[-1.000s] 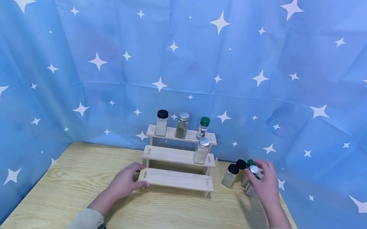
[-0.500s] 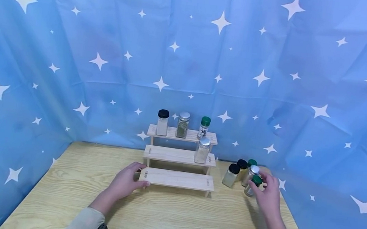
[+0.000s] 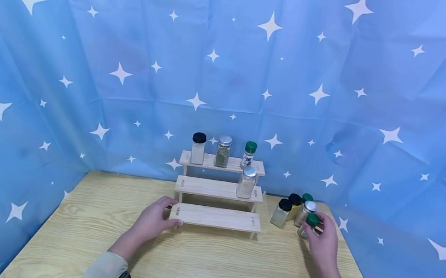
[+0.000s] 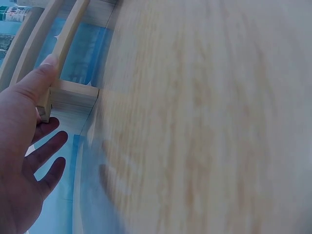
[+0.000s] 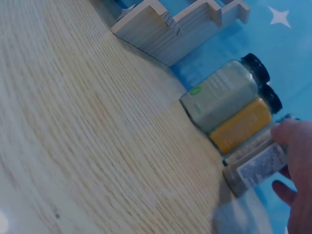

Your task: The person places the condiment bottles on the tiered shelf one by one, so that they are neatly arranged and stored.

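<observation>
In the head view, a three-step wooden rack (image 3: 213,216) stands on the bench (image 3: 191,260), toward six o'clock from centre. The left hand (image 3: 154,217) grips the rack's lowest step at its nine o'clock end. At four o'clock from centre, the right hand (image 3: 324,244) pinches a green-capped jar (image 3: 312,220) between thumb and fingers. Close by, toward ten to twelve o'clock of that jar, stand a pale black-capped jar (image 3: 280,216), a yellow jar (image 3: 294,208), a silver-capped jar (image 3: 306,212) and, behind it, another green cap (image 3: 306,197). Three jars line the top step; one silver-capped jar of pale contents (image 3: 246,186) sits at the middle step's three o'clock end.

In the left wrist view, at nine o'clock, the thumb lies along the step's edge while three fingers spread beyond its end.

In the right wrist view, at four o'clock, the thumb presses the held jar near its top; its label faces the camera, and its cap is hidden.
</observation>
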The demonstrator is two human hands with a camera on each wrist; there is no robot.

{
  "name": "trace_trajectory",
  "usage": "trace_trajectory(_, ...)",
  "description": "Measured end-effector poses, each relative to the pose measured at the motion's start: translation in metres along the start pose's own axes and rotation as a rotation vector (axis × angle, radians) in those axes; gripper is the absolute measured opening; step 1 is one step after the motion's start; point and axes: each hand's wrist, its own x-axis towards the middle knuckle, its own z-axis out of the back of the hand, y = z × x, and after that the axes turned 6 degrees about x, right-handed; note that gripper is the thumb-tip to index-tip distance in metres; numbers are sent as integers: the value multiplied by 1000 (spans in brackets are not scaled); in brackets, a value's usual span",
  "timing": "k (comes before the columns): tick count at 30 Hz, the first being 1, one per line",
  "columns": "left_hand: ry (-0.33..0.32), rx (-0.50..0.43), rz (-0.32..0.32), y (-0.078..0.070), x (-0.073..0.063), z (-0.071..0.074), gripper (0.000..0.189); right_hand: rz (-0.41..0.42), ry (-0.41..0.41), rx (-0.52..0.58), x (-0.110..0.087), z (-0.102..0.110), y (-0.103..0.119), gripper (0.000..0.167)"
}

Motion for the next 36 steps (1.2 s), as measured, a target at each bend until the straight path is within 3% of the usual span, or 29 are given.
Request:
trace_trajectory(7, 0, 1, 0, 2, 0, 0, 74, 17, -67, 21, 0, -2, 3, 45)
trace_trajectory(16, -5, 5, -2, 3, 1, -1, 75, 202, -130, 32, 7, -8, 42, 46)
trace_trajectory(21, -3, 2, 3, 3, 1, -2, 75, 276, -97, 86, 10, -14, 73, 48)
trace_trajectory(36, -14, 16, -24, 6, 1, -3, 77, 384, 75, 172, 10, -46, 155, 50)
